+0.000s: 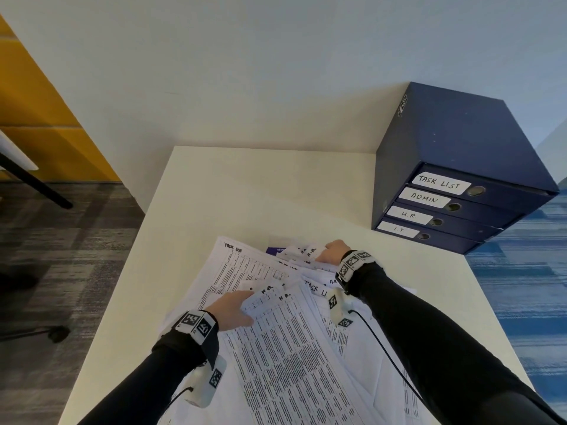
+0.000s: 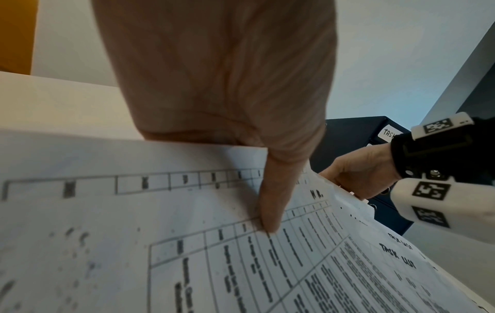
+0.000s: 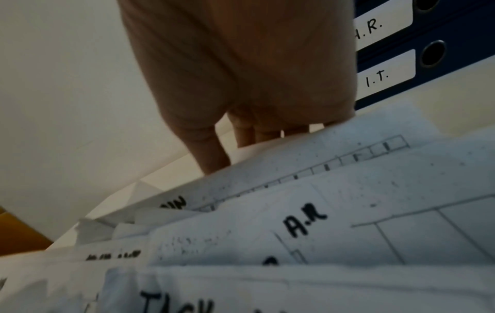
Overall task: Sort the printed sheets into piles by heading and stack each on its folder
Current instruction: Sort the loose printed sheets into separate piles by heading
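Both hands, left (image 1: 234,309) and right (image 1: 331,252), pinch sheets (image 1: 285,348) fanned lengthwise from the desk's (image 1: 245,185) near edge toward the folders (image 1: 454,207).

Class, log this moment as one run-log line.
left hand pinches H.R. sheet | right hand grips far sheets | folders stacked

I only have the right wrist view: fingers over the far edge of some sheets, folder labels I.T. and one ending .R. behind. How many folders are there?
Observer: Four folders, stacked flat. The top two labels read TASK LIST and ADMIN.
Reviewer: What is the left hand doing?
Observer: The left hand grips a sheet with the thumb on top.
Reviewer: Any sheets on the folders yet?
Observer: None. The sheets lie in one loose pile on the table.
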`<state>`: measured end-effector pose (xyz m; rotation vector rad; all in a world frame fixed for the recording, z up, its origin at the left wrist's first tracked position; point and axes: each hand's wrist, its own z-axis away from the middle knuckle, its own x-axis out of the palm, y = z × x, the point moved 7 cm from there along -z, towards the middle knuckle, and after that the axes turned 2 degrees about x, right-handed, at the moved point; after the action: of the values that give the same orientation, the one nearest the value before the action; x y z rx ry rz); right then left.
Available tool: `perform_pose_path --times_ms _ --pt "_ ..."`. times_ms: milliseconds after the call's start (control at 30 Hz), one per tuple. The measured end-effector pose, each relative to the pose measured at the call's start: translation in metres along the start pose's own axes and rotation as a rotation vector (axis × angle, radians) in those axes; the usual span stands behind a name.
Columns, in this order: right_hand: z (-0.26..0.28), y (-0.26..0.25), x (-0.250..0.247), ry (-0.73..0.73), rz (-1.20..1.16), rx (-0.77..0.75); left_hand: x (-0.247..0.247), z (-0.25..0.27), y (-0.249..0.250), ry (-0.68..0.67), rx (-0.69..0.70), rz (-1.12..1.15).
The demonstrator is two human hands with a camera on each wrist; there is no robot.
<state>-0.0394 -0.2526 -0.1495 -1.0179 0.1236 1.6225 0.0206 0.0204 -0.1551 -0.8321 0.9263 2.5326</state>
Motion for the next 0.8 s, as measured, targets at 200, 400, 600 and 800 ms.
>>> perform_pose_path --times_ms 200,400,600,800 --pt "0.037 0.000 -0.011 0.200 -0.039 -0.237 -0.001 0.002 0.000 -0.018 0.001 -0.013" --pt "0.099 -0.009 -0.026 0.257 -0.086 -0.499 -0.005 0.013 0.009 -0.018 0.004 -0.022" --pt "0.125 -0.003 -0.034 0.271 -0.230 -0.541 -0.010 0.027 0.027 0.018 0.101 -0.023" --pt "0.141 -0.004 -0.046 0.236 -0.337 -0.561 -0.012 0.032 0.026 0.033 0.114 0.005"
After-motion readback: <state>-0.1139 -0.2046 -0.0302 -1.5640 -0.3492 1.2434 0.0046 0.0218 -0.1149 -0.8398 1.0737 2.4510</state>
